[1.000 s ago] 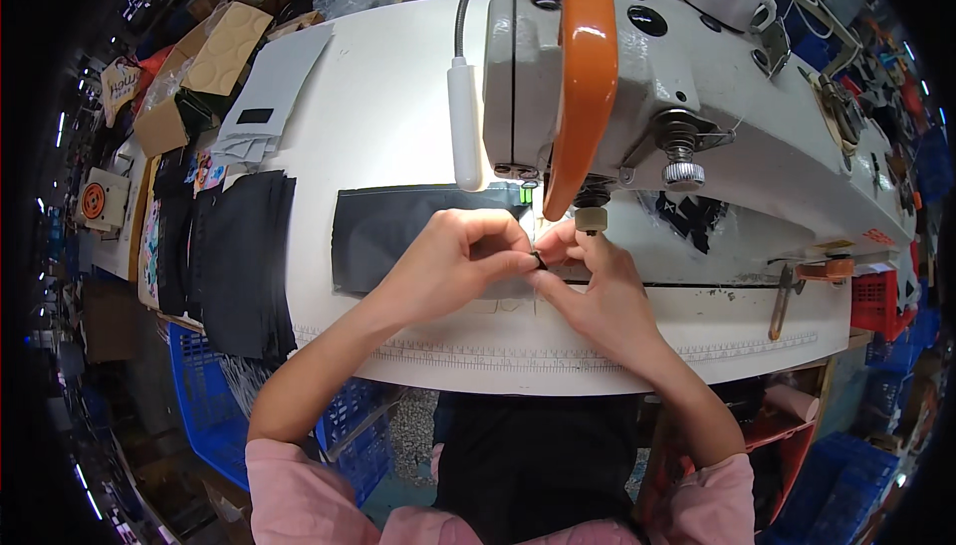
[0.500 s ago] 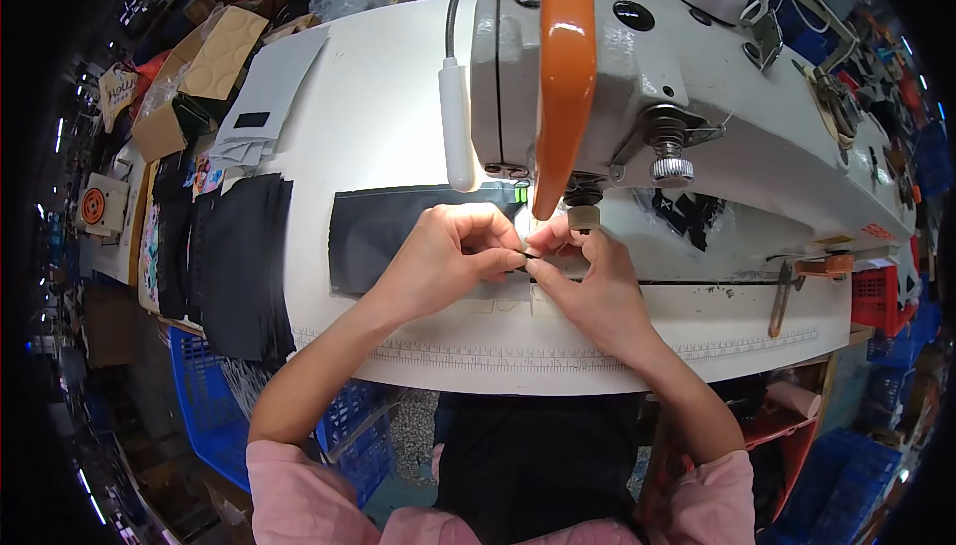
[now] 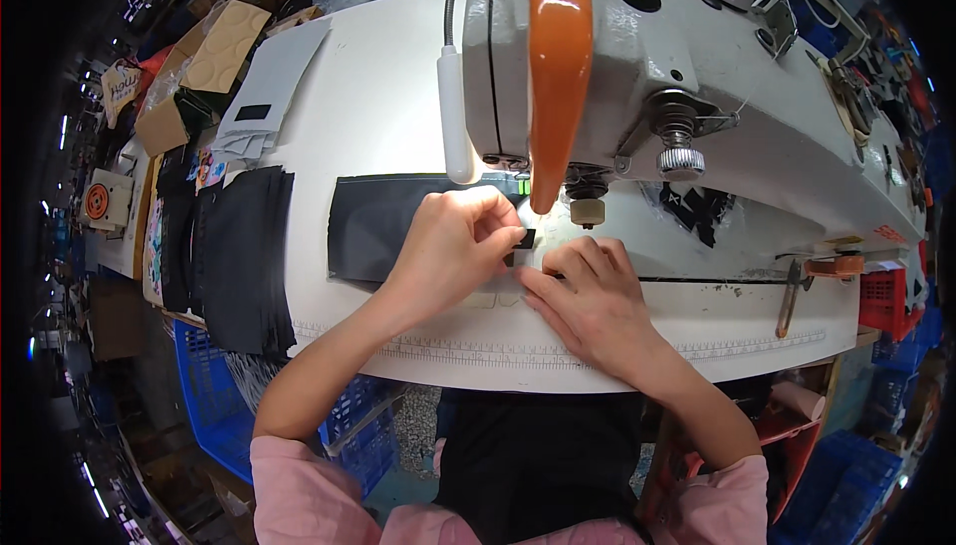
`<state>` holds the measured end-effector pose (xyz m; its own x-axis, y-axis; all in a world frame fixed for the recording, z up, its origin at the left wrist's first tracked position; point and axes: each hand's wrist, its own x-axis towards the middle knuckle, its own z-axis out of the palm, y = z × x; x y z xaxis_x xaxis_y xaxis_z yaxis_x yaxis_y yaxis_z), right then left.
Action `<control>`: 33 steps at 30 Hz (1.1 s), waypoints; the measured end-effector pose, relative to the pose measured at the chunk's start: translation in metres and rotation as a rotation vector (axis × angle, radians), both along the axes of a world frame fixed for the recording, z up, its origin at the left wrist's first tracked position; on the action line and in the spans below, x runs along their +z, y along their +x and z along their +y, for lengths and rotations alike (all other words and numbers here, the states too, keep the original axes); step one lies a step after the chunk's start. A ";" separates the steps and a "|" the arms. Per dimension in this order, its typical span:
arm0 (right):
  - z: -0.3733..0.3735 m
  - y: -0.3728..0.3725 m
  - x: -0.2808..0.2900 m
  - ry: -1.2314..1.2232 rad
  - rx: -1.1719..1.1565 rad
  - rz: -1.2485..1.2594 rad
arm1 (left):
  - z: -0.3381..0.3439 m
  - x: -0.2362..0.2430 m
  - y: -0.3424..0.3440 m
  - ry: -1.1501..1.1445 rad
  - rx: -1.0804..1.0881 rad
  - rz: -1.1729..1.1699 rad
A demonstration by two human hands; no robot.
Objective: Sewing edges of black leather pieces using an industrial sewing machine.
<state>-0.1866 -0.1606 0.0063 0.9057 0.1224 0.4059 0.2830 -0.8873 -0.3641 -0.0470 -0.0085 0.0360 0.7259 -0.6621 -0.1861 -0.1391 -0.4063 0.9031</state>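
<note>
My left hand (image 3: 453, 241) pinches a small black strip (image 3: 529, 238) between thumb and forefinger, just left of the sewing machine's needle area. Under and behind that hand lies a flat dark fabric panel (image 3: 373, 231), with a bright green mark (image 3: 525, 187) at its upper right corner. My right hand (image 3: 593, 296) rests on the white table just below the machine head, fingers curled inward and fingertips close to the strip. Whether anything sits in those fingers is hidden. The orange lever-shaped part (image 3: 560, 77) of the sewing machine (image 3: 637, 57) stands above both hands.
A stack of black fabric pieces (image 3: 244, 261) hangs over the table's left edge, with grey sheets (image 3: 274, 87) behind it. A white tube lamp (image 3: 453, 117) hangs by the machine. Black scraps (image 3: 692, 211) and a small metal tool (image 3: 788, 301) lie to the right.
My right hand has drawn away from the left, toward me and slightly right. The black strip stays in my left hand, now more exposed. The camera view has shifted slightly.
</note>
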 end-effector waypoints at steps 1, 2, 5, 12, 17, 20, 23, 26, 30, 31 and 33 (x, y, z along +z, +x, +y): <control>0.000 0.000 0.000 -0.033 0.004 -0.007 | -0.001 -0.002 0.000 0.000 -0.009 -0.070; 0.000 0.000 0.000 -0.067 0.007 -0.015 | -0.003 -0.005 0.000 0.000 -0.018 -0.140; -0.001 0.000 0.000 -0.136 0.015 -0.028 | -0.004 -0.011 0.001 -0.001 -0.035 -0.280; -0.001 -0.002 0.000 -0.039 0.021 0.010 | -0.004 -0.015 0.004 0.002 -0.014 -0.246; 0.000 -0.001 0.000 0.028 0.018 0.008 | -0.005 -0.014 0.004 -0.017 0.012 -0.225; 0.001 0.001 0.001 0.055 0.014 -0.001 | -0.006 -0.012 0.003 -0.040 0.019 -0.239; 0.001 0.001 0.002 0.045 0.020 0.027 | -0.003 -0.007 -0.002 0.087 0.000 -0.305; 0.000 0.001 0.001 0.039 0.023 0.032 | 0.004 -0.007 -0.014 0.067 0.044 -0.584; 0.001 0.001 0.000 0.060 0.012 0.033 | 0.017 -0.012 -0.026 -0.120 0.174 -1.339; 0.002 0.001 0.000 0.050 0.008 0.023 | 0.019 -0.014 -0.027 -0.093 0.079 -1.286; 0.002 0.002 -0.001 0.027 0.009 0.003 | 0.022 -0.018 -0.028 -0.039 -0.096 -1.175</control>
<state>-0.1844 -0.1587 0.0057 0.9059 0.1193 0.4063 0.2895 -0.8747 -0.3887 -0.0755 0.0135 0.0177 0.3849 -0.7139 0.5849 -0.9222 -0.3236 0.2119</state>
